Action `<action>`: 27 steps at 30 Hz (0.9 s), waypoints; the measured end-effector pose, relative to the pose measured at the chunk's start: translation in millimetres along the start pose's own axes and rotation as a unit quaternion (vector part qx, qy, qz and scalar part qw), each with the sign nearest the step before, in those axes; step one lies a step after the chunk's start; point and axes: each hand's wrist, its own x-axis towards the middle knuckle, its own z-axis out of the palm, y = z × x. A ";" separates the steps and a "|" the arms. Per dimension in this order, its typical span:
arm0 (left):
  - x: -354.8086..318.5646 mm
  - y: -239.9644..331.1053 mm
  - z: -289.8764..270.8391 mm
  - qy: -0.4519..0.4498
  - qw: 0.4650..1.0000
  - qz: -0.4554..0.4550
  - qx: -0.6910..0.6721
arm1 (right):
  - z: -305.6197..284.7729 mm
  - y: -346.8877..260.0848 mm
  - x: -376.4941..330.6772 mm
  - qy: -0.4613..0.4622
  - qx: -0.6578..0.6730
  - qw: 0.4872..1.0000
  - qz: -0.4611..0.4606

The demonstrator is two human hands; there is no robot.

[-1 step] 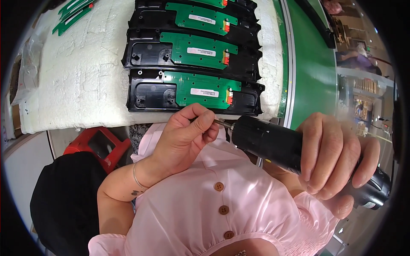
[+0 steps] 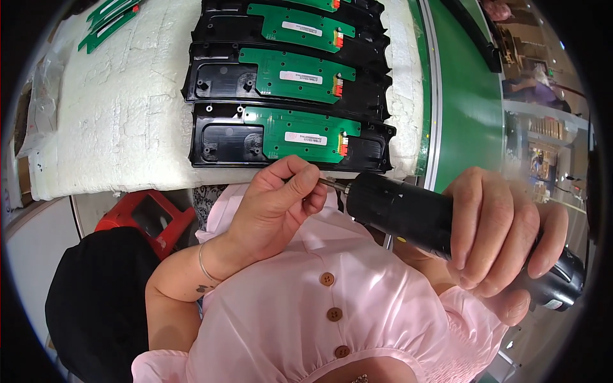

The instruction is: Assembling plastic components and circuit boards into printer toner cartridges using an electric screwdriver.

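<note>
My right hand [image 2: 495, 239] is wrapped round a black electric screwdriver [image 2: 399, 210], which lies slantwise in front of me with its bit pointing left. My left hand [image 2: 281, 201] pinches the end of the metal screwdriver bit [image 2: 332, 184] between thumb and forefinger. Whether a screw sits at the tip is hidden by those fingers. Just beyond them lies the nearest black plastic housing [image 2: 230, 143], with a green circuit board [image 2: 303, 118] in it. The board carries a white label and a red and yellow connector [image 2: 343, 145].
Several more black housings [image 2: 217, 71] with green boards are lined up behind, on a white foam pad [image 2: 134, 121]. Loose green boards [image 2: 108, 29] lie at the far left. A green belt [image 2: 469, 121] with a metal rail runs along the right. A red frame [image 2: 175, 220] stands below left.
</note>
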 end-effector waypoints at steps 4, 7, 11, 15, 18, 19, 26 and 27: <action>-5.2 8.1 24.8 -0.002 0.999 -0.037 -0.033 | -5.7 3.6 3.0 -0.024 -0.070 0.996 0.055; -4.0 9.9 17.6 0.018 0.986 -0.163 -0.035 | -3.2 13.0 -0.1 0.019 -0.120 0.989 0.084; -9.3 12.0 4.5 0.000 0.983 -0.181 0.022 | -5.0 18.5 -0.7 0.032 -0.118 0.985 0.123; -13.5 16.2 3.3 -0.031 0.977 -0.180 0.109 | -1.7 24.2 -0.6 0.041 -0.117 0.983 0.138; -14.6 19.5 2.0 -0.026 0.977 -0.179 0.112 | -0.8 25.5 1.5 0.025 -0.121 0.982 0.145; -14.9 20.7 1.2 -0.034 0.977 -0.179 0.114 | -0.2 25.5 2.6 0.009 -0.123 0.981 0.150; -18.7 14.7 -3.6 0.053 0.995 -0.069 0.058 | 6.9 31.4 7.4 -0.014 -0.143 0.972 0.185; -19.0 16.2 -4.0 0.056 0.995 -0.069 0.047 | 5.8 32.3 8.4 -0.016 -0.142 0.972 0.186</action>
